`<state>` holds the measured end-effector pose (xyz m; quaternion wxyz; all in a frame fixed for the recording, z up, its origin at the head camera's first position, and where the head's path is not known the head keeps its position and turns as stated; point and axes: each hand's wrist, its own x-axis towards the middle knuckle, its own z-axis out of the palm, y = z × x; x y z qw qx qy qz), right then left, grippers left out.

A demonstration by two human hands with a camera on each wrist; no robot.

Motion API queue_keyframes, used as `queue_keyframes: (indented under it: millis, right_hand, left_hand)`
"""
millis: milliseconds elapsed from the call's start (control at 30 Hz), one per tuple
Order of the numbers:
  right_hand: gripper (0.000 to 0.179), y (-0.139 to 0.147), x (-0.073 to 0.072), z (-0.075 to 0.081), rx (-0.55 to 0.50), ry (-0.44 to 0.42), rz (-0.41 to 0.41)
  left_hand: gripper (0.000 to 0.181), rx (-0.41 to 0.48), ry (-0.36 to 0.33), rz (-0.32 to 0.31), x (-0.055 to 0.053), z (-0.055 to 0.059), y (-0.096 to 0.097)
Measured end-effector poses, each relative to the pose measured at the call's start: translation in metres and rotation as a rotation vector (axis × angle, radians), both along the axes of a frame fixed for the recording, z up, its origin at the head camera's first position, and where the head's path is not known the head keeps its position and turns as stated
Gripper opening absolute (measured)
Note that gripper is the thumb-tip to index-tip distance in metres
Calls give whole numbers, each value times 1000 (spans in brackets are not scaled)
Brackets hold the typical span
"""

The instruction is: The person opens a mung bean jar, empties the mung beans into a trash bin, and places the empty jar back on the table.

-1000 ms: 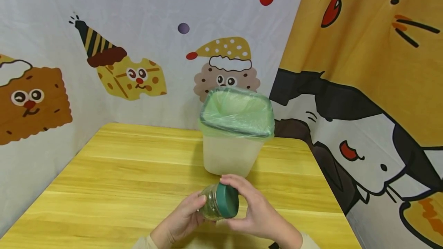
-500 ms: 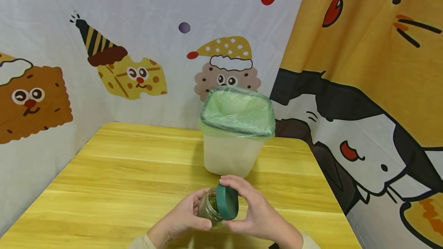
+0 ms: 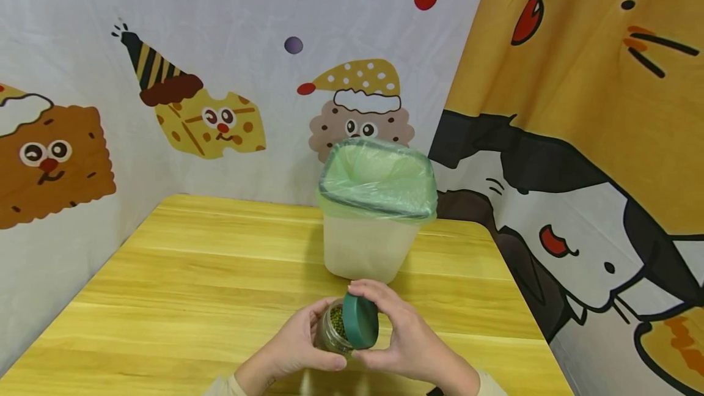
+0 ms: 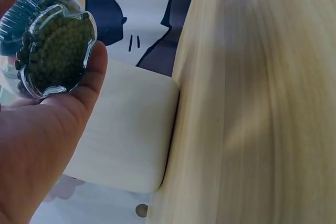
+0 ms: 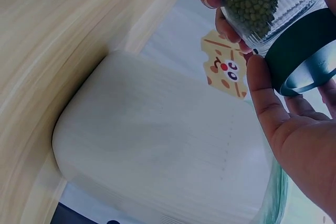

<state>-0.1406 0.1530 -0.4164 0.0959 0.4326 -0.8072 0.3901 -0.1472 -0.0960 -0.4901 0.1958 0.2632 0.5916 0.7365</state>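
My left hand (image 3: 299, 342) grips a small clear glass jar (image 3: 327, 340) of green mung beans (image 3: 337, 321), its mouth tilted toward the right. Through the glass base in the left wrist view, the beans (image 4: 60, 51) show packed together. Between thumb and fingers my right hand (image 3: 409, 340) holds a dark green lid (image 3: 361, 321) by its edge. The right wrist view shows this lid (image 5: 304, 51) off the thread and slanted right beside the jar's mouth. Both hands are above the near part of the wooden table (image 3: 181, 298).
Just beyond the hands stands a whitish bin (image 3: 365, 249) lined with a green plastic bag (image 3: 379, 182). A cartoon-printed curtain (image 3: 231, 17) hangs behind the table, and another, orange and grey (image 3: 577, 157), along the right side.
The lid has come off the jar, exposing the beans. My left hand has turned the jar and moved it slightly away from the lid; the right hand has stayed nearly in place.
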Motion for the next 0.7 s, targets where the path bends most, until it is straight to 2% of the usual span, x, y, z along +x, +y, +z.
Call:
queue_keyframes:
  millis: [233, 533, 700]
  right_hand:
    - [92, 0, 0, -1, -3, -4, -5]
    - [89, 3, -1, -2, -14, -40, -31]
    - [91, 12, -8, -4, -37, -82, -91]
  left_hand:
    - [84, 7, 8, 10, -1, -2, 1]
    - [85, -28, 2, 64, -1, -1, 1]
    - [86, -74, 10, 109, 0, -1, 0]
